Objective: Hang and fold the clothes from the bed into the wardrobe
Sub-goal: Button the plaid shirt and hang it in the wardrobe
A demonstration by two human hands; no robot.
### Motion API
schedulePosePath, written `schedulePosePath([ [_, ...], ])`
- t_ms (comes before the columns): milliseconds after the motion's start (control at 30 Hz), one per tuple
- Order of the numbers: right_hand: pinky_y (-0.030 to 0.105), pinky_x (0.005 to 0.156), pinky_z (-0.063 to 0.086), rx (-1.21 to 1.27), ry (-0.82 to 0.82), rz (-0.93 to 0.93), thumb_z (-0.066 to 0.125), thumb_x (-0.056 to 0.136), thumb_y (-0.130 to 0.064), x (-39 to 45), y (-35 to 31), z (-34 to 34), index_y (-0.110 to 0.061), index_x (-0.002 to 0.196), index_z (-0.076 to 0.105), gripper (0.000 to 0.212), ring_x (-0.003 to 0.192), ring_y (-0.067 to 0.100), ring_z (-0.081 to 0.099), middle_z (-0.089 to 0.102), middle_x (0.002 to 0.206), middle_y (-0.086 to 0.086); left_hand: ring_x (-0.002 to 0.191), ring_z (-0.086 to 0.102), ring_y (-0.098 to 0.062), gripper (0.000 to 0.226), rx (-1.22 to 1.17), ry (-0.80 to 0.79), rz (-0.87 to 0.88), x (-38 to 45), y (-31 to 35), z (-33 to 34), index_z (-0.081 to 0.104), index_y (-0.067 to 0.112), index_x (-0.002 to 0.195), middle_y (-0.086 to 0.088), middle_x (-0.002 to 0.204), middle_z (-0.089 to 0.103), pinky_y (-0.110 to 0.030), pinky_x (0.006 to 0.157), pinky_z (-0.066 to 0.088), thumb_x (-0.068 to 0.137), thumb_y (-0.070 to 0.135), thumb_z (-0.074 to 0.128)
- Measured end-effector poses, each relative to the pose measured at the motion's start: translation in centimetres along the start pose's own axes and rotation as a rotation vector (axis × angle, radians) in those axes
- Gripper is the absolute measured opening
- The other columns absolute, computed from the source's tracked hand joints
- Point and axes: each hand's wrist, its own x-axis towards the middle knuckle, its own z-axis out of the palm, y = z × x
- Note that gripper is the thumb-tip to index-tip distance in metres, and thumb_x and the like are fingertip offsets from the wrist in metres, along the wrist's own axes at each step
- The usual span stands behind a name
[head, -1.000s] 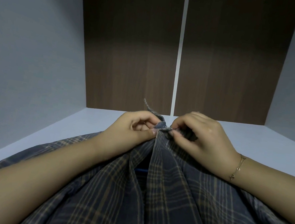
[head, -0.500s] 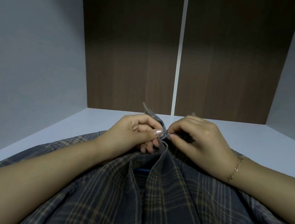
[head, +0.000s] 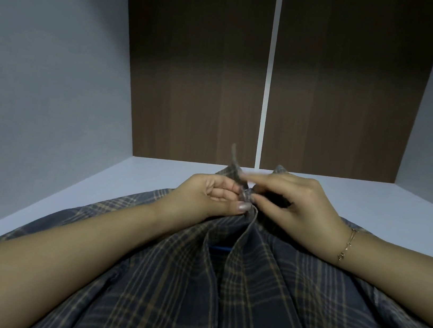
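The soft cotton shirt (head: 247,293) is dark navy, crossed with tan plaid lines. Behind it stand dark brown woodgrain back panels (head: 201,64), split by a white strip (head: 269,74), between pale grey-blue side walls (head: 42,70).

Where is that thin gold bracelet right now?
In the head view, the bracelet sits on the wrist of the right hand, right of centre, just above the plaid shirt both hands are pinching at the collar.

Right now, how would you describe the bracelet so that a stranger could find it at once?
Start at the dark plaid shirt spread over the pale shelf. Two bare forearms lie across it, and both hands pinch the collar at its far end. The bracelet is a thin gold chain on the wrist of the right hand; the left hand has a bare wrist.
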Motion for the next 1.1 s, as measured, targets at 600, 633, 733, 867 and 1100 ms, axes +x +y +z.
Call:
schedulePosePath([
  [600,0.020,0.069,0.053,0.434,0.094,0.452,0.076,0.080,-0.003,0.4,-0.1,0.8,-0.008,0.078,0.070,0.008,0.069,0.007,0.067,0.073,0.074,-0.004,0.070,0.069,-0.013,0.012,-0.308,0.086,-0.092,0.0,0.2,0.0,0.072,0.007,0.095,-0.010,0.083,0.075,-0.021,0.071,0.059,0.088,0.002,0.063],
  [633,0.021,0.069,0.054,0.469,0.103,0.473,0.076,0.080,-0.002,0.4,-0.1,0.8,-0.009,0.078,0.069,0.009,0.069,0.009,0.067,0.073,0.075,-0.001,0.068,0.068,-0.011,0.011,-0.240,0.098,-0.024,0.0,0.1,-0.1,0.072,0.008,0.092,-0.008,0.079,0.074,-0.020,0.069,0.059,0.087,0.003,0.064],
  [733,0.018,0.069,0.053,0.564,0.103,0.520,0.073,0.081,0.002,0.5,-0.3,0.9,-0.006,0.080,0.070,0.009,0.069,0.009,0.067,0.074,0.077,0.005,0.065,0.066,-0.006,0.007,0.013,0.117,0.170,0.1,0.3,-0.3,0.073,0.012,0.088,-0.001,0.072,0.073,-0.016,0.066,0.054,0.083,0.009,0.070],
  [867,0.026,0.077,0.054,0.638,0.091,0.560,0.069,0.083,0.005,0.6,-0.7,0.8,-0.002,0.085,0.070,0.007,0.076,0.018,0.068,0.075,0.082,0.009,0.072,0.065,-0.002,0.008,0.506,0.240,0.380,0.3,0.4,-0.4,0.075,0.015,0.088,0.006,0.080,0.073,-0.015,0.068,0.051,0.082,0.021,0.076],
  [1100,0.032,0.074,0.048,0.752,0.040,0.599,0.063,0.087,0.001,0.5,-0.9,0.2,-0.003,0.094,0.065,0.007,0.075,0.022,0.062,0.072,0.080,0.016,0.080,0.064,-0.013,0.016,0.931,0.252,0.669,-0.4,0.9,-0.4,0.074,0.011,0.093,0.002,0.088,0.071,-0.027,0.073,0.049,0.087,0.025,0.072],
])
